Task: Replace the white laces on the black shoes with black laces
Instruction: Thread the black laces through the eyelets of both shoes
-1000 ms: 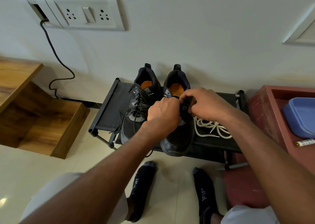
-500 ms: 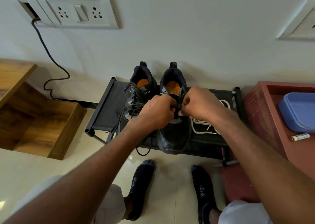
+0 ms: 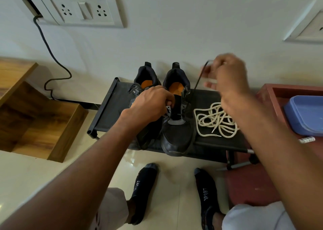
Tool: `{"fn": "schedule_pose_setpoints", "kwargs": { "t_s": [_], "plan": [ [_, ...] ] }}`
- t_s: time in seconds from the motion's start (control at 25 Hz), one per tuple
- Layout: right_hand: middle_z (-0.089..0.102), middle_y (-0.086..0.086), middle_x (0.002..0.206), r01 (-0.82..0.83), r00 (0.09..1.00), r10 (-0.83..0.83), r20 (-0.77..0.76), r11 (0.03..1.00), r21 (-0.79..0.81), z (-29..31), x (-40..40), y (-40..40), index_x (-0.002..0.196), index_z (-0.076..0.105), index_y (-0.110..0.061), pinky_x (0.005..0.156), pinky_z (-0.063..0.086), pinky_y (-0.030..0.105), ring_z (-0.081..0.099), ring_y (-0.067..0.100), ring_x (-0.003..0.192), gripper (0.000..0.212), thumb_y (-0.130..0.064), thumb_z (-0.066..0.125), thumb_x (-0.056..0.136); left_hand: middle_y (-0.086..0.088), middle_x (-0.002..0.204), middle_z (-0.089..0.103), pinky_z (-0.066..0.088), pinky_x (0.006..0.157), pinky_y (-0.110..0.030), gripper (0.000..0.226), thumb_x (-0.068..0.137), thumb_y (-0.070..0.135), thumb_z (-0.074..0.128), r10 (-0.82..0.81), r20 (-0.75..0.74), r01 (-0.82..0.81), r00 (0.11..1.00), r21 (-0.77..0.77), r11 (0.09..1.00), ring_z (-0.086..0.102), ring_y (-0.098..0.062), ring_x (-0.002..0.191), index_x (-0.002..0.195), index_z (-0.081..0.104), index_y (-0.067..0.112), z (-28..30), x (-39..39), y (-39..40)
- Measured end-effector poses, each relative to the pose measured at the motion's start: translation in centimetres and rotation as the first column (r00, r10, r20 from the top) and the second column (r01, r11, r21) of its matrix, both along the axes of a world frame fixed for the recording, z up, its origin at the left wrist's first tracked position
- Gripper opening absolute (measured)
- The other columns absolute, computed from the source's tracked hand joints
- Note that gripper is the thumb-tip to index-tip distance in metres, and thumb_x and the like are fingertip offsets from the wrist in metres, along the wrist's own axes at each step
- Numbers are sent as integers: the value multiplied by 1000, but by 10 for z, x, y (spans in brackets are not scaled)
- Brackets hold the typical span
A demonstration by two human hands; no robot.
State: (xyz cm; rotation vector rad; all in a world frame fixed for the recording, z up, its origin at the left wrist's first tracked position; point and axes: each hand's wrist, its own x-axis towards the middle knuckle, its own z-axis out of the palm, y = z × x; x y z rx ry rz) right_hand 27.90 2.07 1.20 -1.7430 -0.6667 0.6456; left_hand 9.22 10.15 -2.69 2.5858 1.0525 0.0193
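Two black shoes with orange insoles stand side by side on a low black rack (image 3: 108, 107). The left shoe (image 3: 143, 79) carries a dark lace. My left hand (image 3: 150, 103) grips the left eyelet edge of the right shoe (image 3: 176, 131) beside its tongue. My right hand (image 3: 225, 77), blurred, is raised above the rack and pinches the end of a black lace (image 3: 197, 82) that runs taut down to the right shoe's upper eyelets. A pile of white laces (image 3: 213, 119) lies loose on the rack to the right of the shoes.
A red table (image 3: 267, 96) with a blue container (image 3: 305, 116) and a small white battery (image 3: 306, 139) stands at the right. A wooden shelf (image 3: 43, 124) sits at the left. A black cable (image 3: 50, 54) hangs from a wall socket (image 3: 82, 11). My socked feet (image 3: 143, 189) rest on the tiled floor.
My right hand has left the shoe's tongue and risen up and to the right, drawing the black lace out taut. My left hand stays on the right shoe.
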Motion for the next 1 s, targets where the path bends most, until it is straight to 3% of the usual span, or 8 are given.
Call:
{"fn": "schedule_pose_setpoints", "kwargs": {
  "t_s": [0.12, 0.2, 0.28, 0.36, 0.6, 0.76, 0.88, 1.0],
  "plan": [
    [66, 5, 74, 130, 809, 102, -579, 929, 345, 17, 9, -7, 90, 53, -18, 71, 58, 37, 65, 18, 61, 24, -4, 39, 104, 3, 86, 63, 54, 70, -48, 30, 101, 10, 55, -21, -11, 20, 1000, -50, 999, 60, -24, 76, 102, 71, 35, 0, 0, 0],
    [60, 0, 74, -153, 962, 154, -225, 988, 23, 3, 7, -10, 94, 61, -15, 62, 53, 34, 53, 12, 54, 13, -20, 55, 106, 3, 81, 62, 54, 68, -48, 31, 100, 9, 54, -16, -11, 15, 1000, -61, 998, 60, -24, 70, 100, 70, 36, -1, 2, 0],
    [67, 2, 84, -348, 796, 535, 281, 786, -511, -19, -6, -10, 95, 69, -15, 70, 57, 37, 64, 16, 68, 21, -35, 69, 100, 5, 81, 61, 53, 68, -47, 33, 98, 5, 53, -18, -11, 17, 1000, -66, 998, 60, -24, 73, 101, 70, 33, -2, 5, 1],
    [72, 5, 87, -341, 608, 727, 318, 602, -722, -34, -21, -6, 93, 71, -12, 78, 60, 40, 69, 22, 79, 27, -38, 79, 92, 8, 81, 60, 51, 65, -44, 33, 98, 4, 52, -21, -13, 20, 1000, -77, 997, 60, -23, 73, 102, 70, 31, -3, 7, 3],
    [75, 5, 97, -247, 641, 716, 276, 533, -809, -41, -12, -3, 101, 75, -17, 87, 61, 47, 72, 26, 87, 24, -32, 85, 85, 9, 77, 58, 43, 60, -34, 30, 102, 11, 52, -9, 7, 9, 1000, -124, 992, 56, -16, 69, 99, 70, 35, -3, 4, 5],
    [77, -3, 97, -262, 935, 303, 183, 940, -221, -10, -4, -1, 89, 78, -17, 86, 55, 30, 70, 5, 91, 7, -19, 73, 93, 6, 78, 61, 42, 60, -34, 34, 100, 5, 51, -5, 6, 6, 1000, -168, 986, 56, -20, 69, 98, 71, 32, -3, 3, 7],
    [75, -5, 93, 29, 945, 94, -315, 931, 364, 15, 13, 0, 87, 67, -23, 72, 43, 30, 69, 10, 91, 13, -21, 60, 99, 7, 76, 60, 39, 58, -30, 34, 102, 5, 49, 0, 27, 6, 1000, -204, 979, 51, -15, 63, 97, 72, 30, -3, 4, 7],
    [69, 1, 79, -74, 924, 115, -364, 990, 123, 1, 13, -5, 93, 65, -13, 71, 48, 34, 68, 19, 77, 18, -29, 63, 100, 6, 79, 62, 37, 58, -30, 33, 103, 6, 48, 2, 29, 4, 1000, -222, 975, 51, -15, 63, 97, 73, 27, -2, 8, 6]
  ]
}}
